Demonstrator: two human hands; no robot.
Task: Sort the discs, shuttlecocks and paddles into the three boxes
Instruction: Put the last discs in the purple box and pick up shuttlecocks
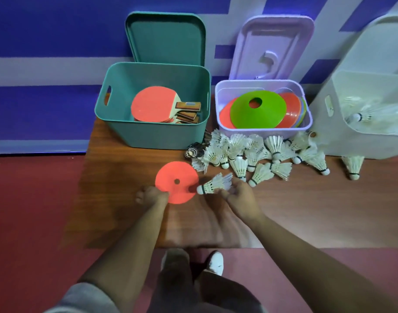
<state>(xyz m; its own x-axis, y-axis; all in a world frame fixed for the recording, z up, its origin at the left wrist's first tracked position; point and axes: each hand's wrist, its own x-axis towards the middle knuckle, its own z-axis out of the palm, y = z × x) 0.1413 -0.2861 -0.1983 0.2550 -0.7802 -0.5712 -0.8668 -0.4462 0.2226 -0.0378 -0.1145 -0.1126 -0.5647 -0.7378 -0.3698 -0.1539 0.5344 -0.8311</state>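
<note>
Centre frame, on the brown wooden bench [116, 177], my left hand [151, 197] pinches the lower-left edge of a flat orange plastic disc [176, 175]. Just right of it, my right hand [241, 199] grips a white feather shuttlecock [214, 185], its cork tip at the disc's right edge.

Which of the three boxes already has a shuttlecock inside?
The white box, far right: a shuttlecock lies in it. The teal box holds paddles, the purple box discs.
</note>
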